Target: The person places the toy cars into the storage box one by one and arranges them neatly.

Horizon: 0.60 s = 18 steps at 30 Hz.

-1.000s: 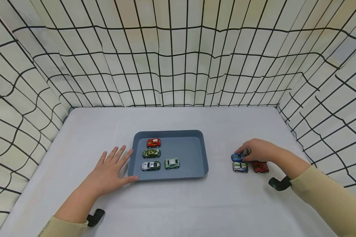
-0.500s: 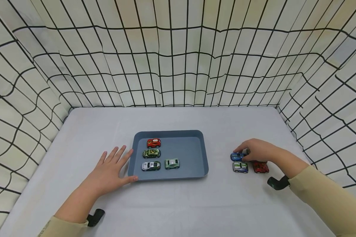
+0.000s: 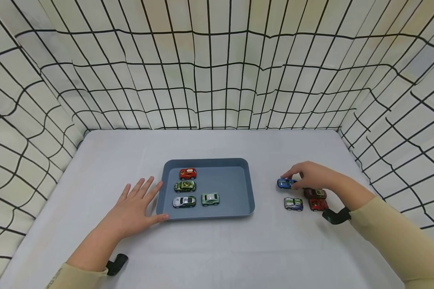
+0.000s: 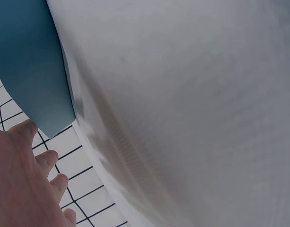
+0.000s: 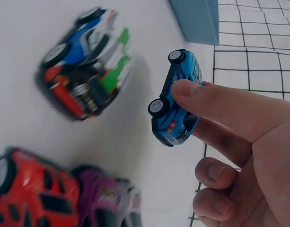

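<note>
My right hand (image 3: 317, 176) pinches a small blue toy car (image 3: 285, 183) between thumb and fingers. In the right wrist view the blue car is tilted, raised off the white cloth. Below that hand stand a white, blue and green toy car (image 3: 293, 204), a dark red-purple one (image 3: 315, 193) and a red one (image 3: 318, 204). My left hand (image 3: 132, 210) lies with spread fingers at the left side of a blue-grey tray (image 3: 235, 186), thumb at its near left corner. In the tray are a red car (image 3: 187, 174), a camouflage-green car (image 3: 185, 186), a silver car (image 3: 184, 202) and a pale green car (image 3: 210, 199).
White cloth (image 3: 217, 249) covers the table. A white wall with a black grid net (image 3: 211, 78) closes the back and both sides. In the right wrist view, part of another whitish car (image 5: 131, 201) shows beside the purple one.
My right hand has lifted the blue car away from the group and shifted it slightly left and toward the back. The dark red-purple car is now uncovered. My left hand stays in place.
</note>
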Motion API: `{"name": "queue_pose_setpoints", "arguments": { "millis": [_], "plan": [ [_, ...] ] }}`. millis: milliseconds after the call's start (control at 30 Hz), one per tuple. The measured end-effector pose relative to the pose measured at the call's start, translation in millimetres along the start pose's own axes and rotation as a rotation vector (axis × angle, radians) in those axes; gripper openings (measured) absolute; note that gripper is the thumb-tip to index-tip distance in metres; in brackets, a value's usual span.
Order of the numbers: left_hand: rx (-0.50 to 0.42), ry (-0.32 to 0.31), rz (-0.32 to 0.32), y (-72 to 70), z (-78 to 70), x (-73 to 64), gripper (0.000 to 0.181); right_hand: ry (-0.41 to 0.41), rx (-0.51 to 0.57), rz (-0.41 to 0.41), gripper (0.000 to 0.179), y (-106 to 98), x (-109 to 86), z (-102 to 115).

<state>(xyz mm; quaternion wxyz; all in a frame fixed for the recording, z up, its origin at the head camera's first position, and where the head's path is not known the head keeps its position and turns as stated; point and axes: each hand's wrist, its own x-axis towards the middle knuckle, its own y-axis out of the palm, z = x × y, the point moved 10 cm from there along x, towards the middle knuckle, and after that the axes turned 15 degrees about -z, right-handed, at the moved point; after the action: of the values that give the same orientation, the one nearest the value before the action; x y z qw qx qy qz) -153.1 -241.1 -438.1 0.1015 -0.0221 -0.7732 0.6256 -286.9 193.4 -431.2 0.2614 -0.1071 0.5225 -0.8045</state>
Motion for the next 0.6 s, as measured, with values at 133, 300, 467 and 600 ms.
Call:
{"name": "queue_pose_setpoints", "arguments": {
  "millis": [133, 300, 467, 600],
  "plan": [
    [0.003, 0.002, -0.004, -0.7, -1.1, 0.4, 0.106, 0.017, 0.033, 0.01, 0.039, -1.0, 6.4, 8.4],
    [0.001, 0.005, -0.005, -2.2, -2.6, 1.9, 0.107, -0.003, 0.092, 0.018, 0.041, -3.5, 17.6, 24.0],
    [0.005, 0.007, -0.005, -1.8, -2.5, 2.0, 0.107, -0.009, 0.13, 0.025, 0.042, -4.7, 31.2, 38.8],
    [0.006, 0.005, -0.009, -2.6, -3.2, 1.9, 0.106, -0.01, 0.146, 0.039, 0.041, -2.6, 42.0, 51.4]
  ]
}}
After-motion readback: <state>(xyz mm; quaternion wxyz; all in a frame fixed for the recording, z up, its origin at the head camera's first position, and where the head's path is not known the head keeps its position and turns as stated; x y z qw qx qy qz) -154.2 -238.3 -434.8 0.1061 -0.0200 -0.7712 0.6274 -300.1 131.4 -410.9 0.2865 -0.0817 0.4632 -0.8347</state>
